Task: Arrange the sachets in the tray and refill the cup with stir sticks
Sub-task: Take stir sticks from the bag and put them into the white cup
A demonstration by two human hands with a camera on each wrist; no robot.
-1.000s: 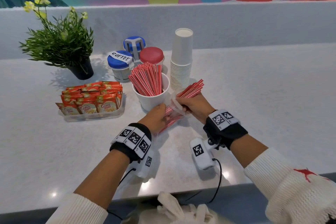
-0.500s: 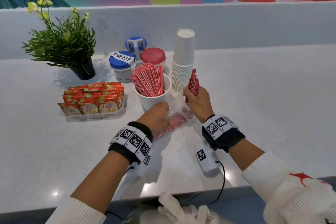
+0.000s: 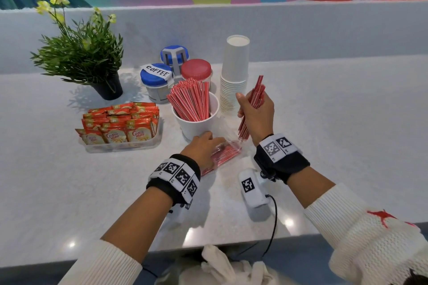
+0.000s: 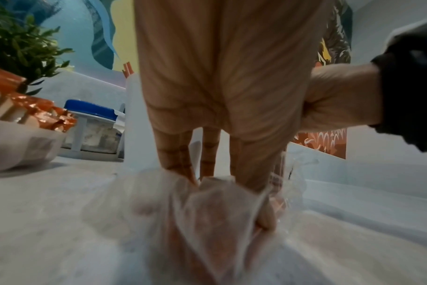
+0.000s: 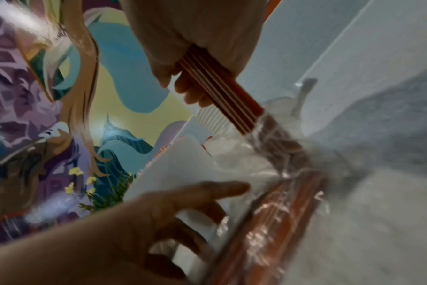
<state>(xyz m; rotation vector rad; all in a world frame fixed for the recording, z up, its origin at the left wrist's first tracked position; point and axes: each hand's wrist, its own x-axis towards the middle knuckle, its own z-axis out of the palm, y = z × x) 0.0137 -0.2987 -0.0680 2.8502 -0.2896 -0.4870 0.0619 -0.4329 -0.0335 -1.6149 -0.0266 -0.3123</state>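
My right hand (image 3: 254,109) grips a bundle of red-and-white stir sticks (image 3: 256,92) nearly upright, just right of the white cup (image 3: 196,125). The bundle's lower ends are at the mouth of a clear plastic bag (image 3: 225,154) that lies on the counter with more sticks inside. My left hand (image 3: 201,148) holds that bag down in front of the cup, the plastic (image 4: 195,221) bunched at its fingertips. The cup holds many stir sticks (image 3: 190,102) leaning left. Orange creamer sachets (image 3: 120,122) stand in rows in the clear tray (image 3: 120,146) to the left.
A stack of white paper cups (image 3: 235,76) stands right behind my right hand. Behind the cup are a blue-lidded coffee jar (image 3: 156,78), a red-lidded jar (image 3: 196,69) and another blue jar (image 3: 174,54). A potted plant (image 3: 83,53) is at the back left.
My right hand has drawn the bundle of sticks out of the bag and swung it from lying slanted to nearly upright, higher beside the cup. The left hand stayed on the bag.
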